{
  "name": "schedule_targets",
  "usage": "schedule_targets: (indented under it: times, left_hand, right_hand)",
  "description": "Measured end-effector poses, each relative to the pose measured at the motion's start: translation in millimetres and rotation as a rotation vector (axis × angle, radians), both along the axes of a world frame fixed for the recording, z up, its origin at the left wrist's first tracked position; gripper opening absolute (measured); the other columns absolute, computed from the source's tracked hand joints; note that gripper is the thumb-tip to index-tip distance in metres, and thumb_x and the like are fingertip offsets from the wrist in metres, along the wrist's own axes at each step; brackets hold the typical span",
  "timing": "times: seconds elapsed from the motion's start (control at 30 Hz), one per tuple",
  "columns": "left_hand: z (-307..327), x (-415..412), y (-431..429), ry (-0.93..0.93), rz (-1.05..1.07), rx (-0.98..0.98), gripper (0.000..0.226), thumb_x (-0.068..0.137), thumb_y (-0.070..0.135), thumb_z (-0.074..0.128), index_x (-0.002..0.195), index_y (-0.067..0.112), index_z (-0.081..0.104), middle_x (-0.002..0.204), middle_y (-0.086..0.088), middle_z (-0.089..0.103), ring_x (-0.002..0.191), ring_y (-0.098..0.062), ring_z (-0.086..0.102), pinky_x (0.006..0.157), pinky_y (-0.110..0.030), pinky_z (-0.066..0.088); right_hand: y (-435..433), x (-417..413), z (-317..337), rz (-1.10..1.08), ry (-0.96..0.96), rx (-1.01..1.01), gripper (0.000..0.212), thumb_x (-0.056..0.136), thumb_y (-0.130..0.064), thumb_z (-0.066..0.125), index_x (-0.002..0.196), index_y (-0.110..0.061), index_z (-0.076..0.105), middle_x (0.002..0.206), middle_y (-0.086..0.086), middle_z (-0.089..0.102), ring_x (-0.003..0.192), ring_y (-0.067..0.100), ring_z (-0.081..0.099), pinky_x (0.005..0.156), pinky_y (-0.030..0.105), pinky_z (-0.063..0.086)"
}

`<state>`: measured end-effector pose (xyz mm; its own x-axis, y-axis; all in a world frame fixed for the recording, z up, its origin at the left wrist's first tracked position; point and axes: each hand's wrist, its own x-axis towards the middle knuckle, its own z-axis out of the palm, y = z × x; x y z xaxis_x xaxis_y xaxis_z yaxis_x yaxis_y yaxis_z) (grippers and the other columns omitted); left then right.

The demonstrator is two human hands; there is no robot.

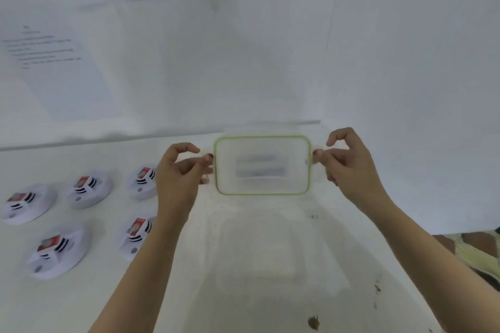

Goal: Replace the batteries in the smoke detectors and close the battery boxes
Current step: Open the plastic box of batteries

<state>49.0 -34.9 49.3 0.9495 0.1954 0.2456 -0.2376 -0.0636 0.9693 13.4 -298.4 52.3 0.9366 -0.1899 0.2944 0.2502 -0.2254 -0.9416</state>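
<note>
While arms extend, each hand pinches lid.

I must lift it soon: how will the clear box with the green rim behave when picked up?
The clear box looks like thin rigid plastic, so probably stiff and light. Its smooth walls may be slippery. The blurred dark things inside could slide if it tilts.

1. Five white round smoke detectors are lying near the bench's left edge, three in a far row and two in a near row, each showing a red-topped battery.
2. A clear lid with a green seal is hanging above the bench's far middle, blurred.
</note>
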Motion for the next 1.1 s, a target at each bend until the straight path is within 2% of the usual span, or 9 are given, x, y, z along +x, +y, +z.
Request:
schedule_targets:
  times: [0.07,0.17,0.27,0.47,0.6,0.7,0.9,1.0,1.1]
  left_hand:
    - [9.7,26.0,-4.7,0.015,0.015,-0.02,0.021,0.09,0.001,0.063,0.084,0.018,0.052,0.057,0.006,0.07,0.048,-0.005,0.061,0.047,-0.019,0.05]
    - [22.8,65.9,-7.5,0.085,-0.016,0.002,0.016,0.091,0.001,0.06,0.087,0.017,0.058,0.066,0.003,0.07,0.051,-0.005,0.062,0.047,-0.019,0.051]
    - [28.4,107.5,-7.4,0.193,-0.121,-0.001,0.029,0.085,-0.01,0.053,0.101,0.014,0.061,0.084,-0.002,0.069,0.069,-0.01,0.065,0.055,-0.018,0.054]
    - [16.6,179.8,-16.2,0.378,-0.25,-0.001,0.048,0.088,-0.016,0.049,0.133,0.0,0.047,0.115,-0.018,0.061,0.091,-0.025,0.062,0.07,-0.026,0.053]
    - [-5.1,204.5,-23.9,0.489,-0.287,-0.008,0.05,0.091,-0.015,0.047,0.139,-0.006,0.038,0.116,-0.023,0.056,0.086,-0.024,0.059,0.075,-0.031,0.053]
    - [-22.8,215.1,-26.3,0.537,-0.293,-0.032,0.052,0.091,-0.012,0.049,0.141,-0.002,0.038,0.1,-0.014,0.058,0.079,-0.019,0.058,0.075,-0.029,0.052]
    - [-49.7,205.9,-20.6,0.584,-0.344,-0.044,0.058,0.094,-0.001,0.052,0.147,0.017,0.036,0.095,-0.009,0.058,0.08,-0.018,0.057,0.083,-0.029,0.049]
    - [-49.0,184.0,-13.7,0.545,-0.319,-0.036,0.059,0.087,0.014,0.062,0.141,0.028,0.045,0.118,-0.023,0.059,0.096,-0.02,0.058,0.106,-0.043,0.044]
    - [-42.3,150.3,-6.1,0.513,-0.343,-0.072,0.056,0.069,0.036,0.071,0.124,0.039,0.057,0.133,-0.02,0.054,0.121,-0.025,0.056,0.106,-0.047,0.044]
  right_hand:
    - [3.8,26.8,6.4,-0.001,-0.007,0.05,0.022,0.093,-0.007,0.055,0.079,-0.017,0.041,0.061,0.0,0.065,0.04,0.011,0.029,0.04,0.017,0.028]
    - [5.7,67.6,17.1,-0.018,0.042,0.053,0.02,0.092,-0.006,0.055,0.079,-0.021,0.05,0.067,0.001,0.064,0.044,0.014,0.033,0.042,0.024,0.028]
    - [4.3,108.4,26.5,-0.039,0.133,0.097,0.014,0.089,-0.006,0.055,0.095,-0.017,0.061,0.081,0.012,0.063,0.05,0.01,0.045,0.045,0.022,0.039]
    - [-0.3,183.4,12.4,-0.114,0.273,0.137,0.024,0.09,-0.01,0.056,0.113,-0.013,0.061,0.082,0.004,0.058,0.062,0.014,0.051,0.058,0.023,0.043]
    - [-0.5,212.3,-14.8,-0.149,0.395,0.154,0.027,0.091,-0.008,0.056,0.118,-0.006,0.058,0.082,0.005,0.056,0.066,0.015,0.053,0.059,0.022,0.045]
    - [-0.7,219.8,-32.7,-0.142,0.469,0.187,0.03,0.091,-0.007,0.056,0.12,-0.004,0.054,0.084,0.008,0.056,0.066,0.016,0.053,0.06,0.023,0.047]
    - [-1.6,210.9,-48.2,-0.104,0.542,0.176,0.039,0.092,-0.013,0.056,0.13,-0.011,0.049,0.106,0.012,0.056,0.079,0.021,0.056,0.069,0.025,0.049]
    - [4.4,189.3,-47.5,-0.143,0.576,0.026,0.041,0.092,-0.022,0.056,0.132,-0.022,0.046,0.119,0.007,0.054,0.1,0.024,0.057,0.084,0.032,0.049]
    - [12.9,155.9,-44.1,-0.092,0.553,0.027,0.035,0.093,-0.026,0.055,0.127,-0.03,0.048,0.112,0.003,0.059,0.1,0.021,0.059,0.079,0.03,0.047]
